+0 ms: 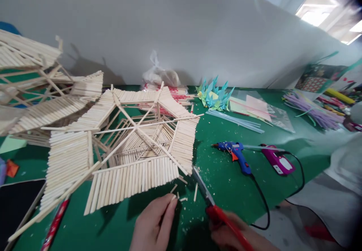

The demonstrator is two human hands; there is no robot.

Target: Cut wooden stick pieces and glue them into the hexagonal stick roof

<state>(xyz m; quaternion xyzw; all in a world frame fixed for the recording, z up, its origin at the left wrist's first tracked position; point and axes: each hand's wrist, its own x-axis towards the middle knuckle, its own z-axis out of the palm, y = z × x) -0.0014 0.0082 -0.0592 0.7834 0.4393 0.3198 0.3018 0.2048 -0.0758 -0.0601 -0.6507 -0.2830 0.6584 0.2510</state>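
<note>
My left hand [155, 221] is closed in a pinch at the bottom middle, with the pale tip of a short wooden stick [173, 197] at its fingertips. My right hand [234, 230] grips red-handled shears [204, 187]; their grey metal blades point up and left towards the wooden model. Much of the handle is hidden by my fingers. Just beyond both hands stands the model [135, 173], built of pale round sticks, with slatted roof panels around an open middle crossed by long sticks. Small cut stick pieces [195, 192] lie between my hands.
A blue glue gun [237, 153] lies on the green table [226, 194], its cord hanging right, near a purple power box [278, 159]. Behind are glue sticks [234, 121], blue-green folded paper [215, 94] and bagged sticks [169, 89]. Another stick model [51, 111] stands left.
</note>
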